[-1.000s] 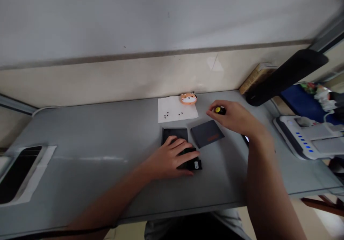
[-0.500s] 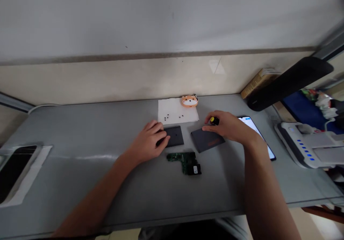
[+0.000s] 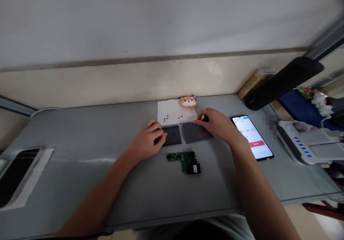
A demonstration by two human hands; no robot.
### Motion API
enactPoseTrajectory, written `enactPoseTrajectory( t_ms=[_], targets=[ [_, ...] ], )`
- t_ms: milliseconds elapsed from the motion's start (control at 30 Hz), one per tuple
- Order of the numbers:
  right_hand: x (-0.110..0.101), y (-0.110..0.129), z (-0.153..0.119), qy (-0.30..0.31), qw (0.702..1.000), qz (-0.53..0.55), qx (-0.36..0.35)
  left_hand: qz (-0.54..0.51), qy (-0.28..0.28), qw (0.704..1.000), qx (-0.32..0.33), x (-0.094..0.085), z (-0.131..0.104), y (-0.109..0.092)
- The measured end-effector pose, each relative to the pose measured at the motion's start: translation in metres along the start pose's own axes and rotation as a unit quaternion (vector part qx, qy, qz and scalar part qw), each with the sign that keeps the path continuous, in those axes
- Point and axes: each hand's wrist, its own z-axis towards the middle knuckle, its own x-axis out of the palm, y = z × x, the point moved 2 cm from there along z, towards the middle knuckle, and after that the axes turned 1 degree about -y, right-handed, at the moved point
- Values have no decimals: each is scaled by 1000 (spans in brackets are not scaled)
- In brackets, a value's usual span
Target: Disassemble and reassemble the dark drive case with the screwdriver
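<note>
My left hand [image 3: 150,138] is closed on the left end of a flat dark panel [image 3: 172,135] lying on the grey table. My right hand [image 3: 213,123] grips a tool with a yellow and black end [image 3: 204,118], its fingertips also touching the top edge of a second dark panel [image 3: 196,132]. The two panels lie side by side, a narrow gap between them. Below them rests a green circuit board [image 3: 185,161] with a black part. Several tiny screws [image 3: 166,118] are on a white sheet [image 3: 172,107] behind the panels.
An orange animal-face case [image 3: 188,102] sits on the sheet's corner. To the right are a lit phone [image 3: 254,139], a white-grey device [image 3: 303,143], a black cylinder [image 3: 285,84] and a book [image 3: 255,82]. Another phone [image 3: 18,173] lies far left.
My right hand has moved left with the tool and the right panel, which now lies straighter and closer to the left panel. The right phone's screen shows more.
</note>
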Motion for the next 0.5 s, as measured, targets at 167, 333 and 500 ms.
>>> enactPoseTrajectory(
  t_ms=[167,333,500],
  targets=[
    [0,1,-1,-10,1000,-10,1,1,1,1000,-8,4,0,-4],
    [0,1,-1,-11,1000,-5,-11,11,-1,1000,-10,3,0,-5],
    [-1,3,0,-3,1000,-14,8,46,-28,999,5,-2,-1,-19]
  ],
)
